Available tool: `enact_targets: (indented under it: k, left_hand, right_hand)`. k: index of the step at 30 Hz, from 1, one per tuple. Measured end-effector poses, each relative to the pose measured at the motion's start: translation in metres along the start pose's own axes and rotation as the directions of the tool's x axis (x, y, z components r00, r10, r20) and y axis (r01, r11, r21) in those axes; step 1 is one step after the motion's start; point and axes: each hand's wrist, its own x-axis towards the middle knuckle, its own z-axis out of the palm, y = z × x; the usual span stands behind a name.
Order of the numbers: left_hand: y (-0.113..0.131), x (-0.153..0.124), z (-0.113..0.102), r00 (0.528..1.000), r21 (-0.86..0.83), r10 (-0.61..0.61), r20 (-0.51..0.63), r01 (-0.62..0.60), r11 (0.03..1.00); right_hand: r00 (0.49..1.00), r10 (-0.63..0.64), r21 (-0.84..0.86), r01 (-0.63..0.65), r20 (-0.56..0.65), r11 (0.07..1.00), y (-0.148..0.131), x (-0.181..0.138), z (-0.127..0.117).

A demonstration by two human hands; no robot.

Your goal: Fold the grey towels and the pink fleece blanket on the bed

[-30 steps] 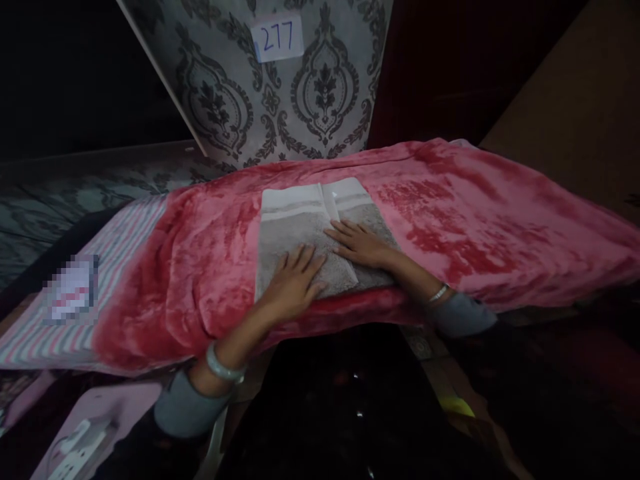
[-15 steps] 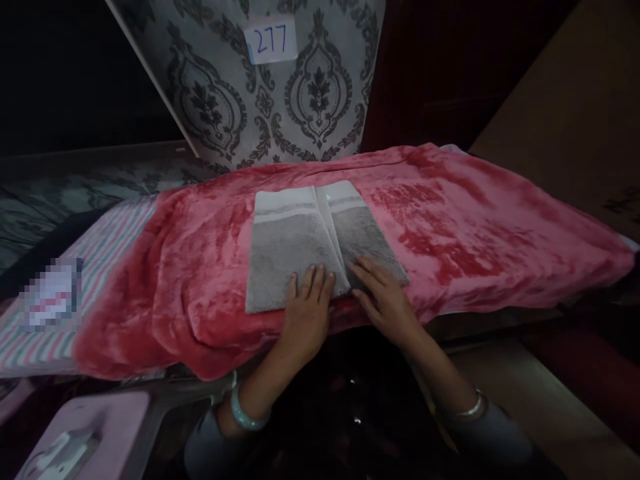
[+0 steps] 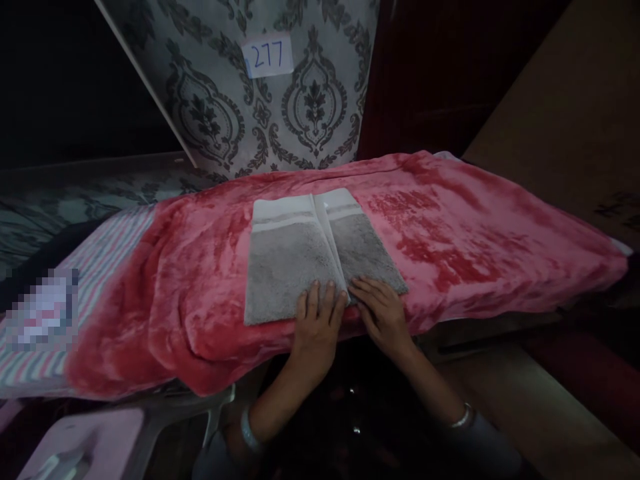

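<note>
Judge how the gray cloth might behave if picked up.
The gray cloth would likely droop, its fuzzy surface suggesting soft fabric. Its folded halves meet near the middle, so it might open there. Lying flat, it probably won't roll.

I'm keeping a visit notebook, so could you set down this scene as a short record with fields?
Gray towel: folded, white banding at its far end, a slanting fold line between its two panels
Underneath: red-and-pink plush blanket
Left hand: palm down across the towel's near edge
Right hand: palm down at the same edge, beside the left
Left wrist: pale bangle
Beyond: patterned wallpaper bearing a card marked 277
</note>
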Motion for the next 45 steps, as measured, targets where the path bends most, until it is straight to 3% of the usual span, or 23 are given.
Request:
enact_targets:
  k: [4, 7, 11, 14, 18, 22, 25, 29, 35, 40, 45]
  left_hand:
    - [-0.001, -0.003, -0.004, 1.0, -0.107, 0.007, 0.001, -0.007, 0.994]
    - [-0.018, 0.002, -0.017, 1.0, -0.33, 0.016, -0.027, -0.024, 0.944]
    - [-0.055, 0.025, -0.039, 0.998, -0.578, -0.069, 0.013, 0.064, 0.814]
    - [-0.077, 0.052, -0.04, 0.989, -0.549, 0.044, 0.139, 0.04, 0.835]
    - [-0.097, 0.089, -0.018, 0.892, -0.444, 0.286, 0.349, -0.111, 0.889]
    - [-0.119, 0.125, 0.008, 0.869, -0.384, 0.346, 0.354, -0.202, 0.901]
    - [-0.134, 0.153, 0.023, 0.882, -0.332, 0.313, 0.352, -0.195, 0.923]
    - [-0.149, 0.191, 0.045, 0.912, -0.227, 0.157, 0.38, -0.073, 0.971]
    - [-0.165, 0.24, 0.079, 0.885, -0.261, 0.051, 0.462, 0.081, 0.962]
    - [-0.173, 0.259, 0.095, 0.899, -0.291, 0.009, 0.437, 0.132, 0.948]
    - [-0.175, 0.268, 0.095, 0.929, -0.384, -0.032, 0.368, 0.183, 0.905]
  right_hand:
    - [0.999, 0.03, 0.033, -0.029, -0.028, 0.999, -0.003, 0.007, -0.004]
    - [0.998, 0.002, 0.044, 0.001, -0.055, 0.999, -0.01, 0.018, -0.007]
    - [0.989, -0.131, 0.009, 0.13, 0.071, 0.991, -0.02, 0.026, -0.003]
    - [0.97, -0.182, 0.002, 0.184, 0.16, 0.983, -0.021, 0.023, 0.005]
    - [0.977, -0.186, 0.016, 0.186, 0.106, 0.983, -0.018, 0.017, 0.012]
    - [0.987, -0.151, 0.038, 0.149, 0.056, 0.988, -0.018, 0.014, 0.015]
    - [0.99, -0.135, 0.047, 0.133, 0.042, 0.99, -0.018, 0.013, 0.018]
    - [0.99, -0.139, 0.046, 0.138, 0.024, 0.989, -0.017, 0.013, 0.019]
    - [0.98, -0.197, 0.029, 0.197, -0.011, 0.98, -0.012, 0.016, 0.019]
    - [0.976, -0.216, 0.014, 0.216, -0.01, 0.976, -0.01, 0.016, 0.02]
    - [0.986, -0.165, 0.037, 0.165, -0.007, 0.986, -0.012, 0.015, 0.021]
